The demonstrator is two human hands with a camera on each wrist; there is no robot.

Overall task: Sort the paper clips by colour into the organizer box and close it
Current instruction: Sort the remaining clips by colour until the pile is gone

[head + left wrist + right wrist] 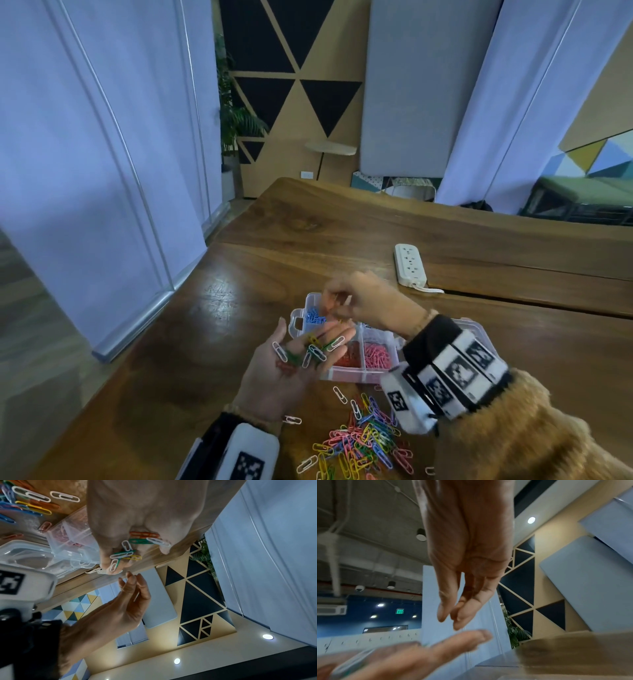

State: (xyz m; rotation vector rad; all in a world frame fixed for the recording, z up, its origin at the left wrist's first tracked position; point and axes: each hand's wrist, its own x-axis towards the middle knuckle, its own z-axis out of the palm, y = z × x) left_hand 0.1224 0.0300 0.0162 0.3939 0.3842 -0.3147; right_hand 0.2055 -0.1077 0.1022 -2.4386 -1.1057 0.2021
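My left hand (291,370) lies palm up beside the clear organizer box (346,375), cupping several white, green, yellow and red paper clips (310,349), also seen as palm clips (130,549). My right hand (346,301) hovers over the box's far end, above the blue clips (315,317). Its fingers (458,616) point down, straight and close together, with no clip visible between them. Red clips (347,358) and pink clips (376,354) fill two near compartments. A mixed loose pile (363,442) lies on the table in front of the box.
The box lid (479,334) lies open to the right, partly under my right wrist. A white power strip (409,265) sits farther back on the wooden table (239,301). The table's left edge runs close to my left forearm.
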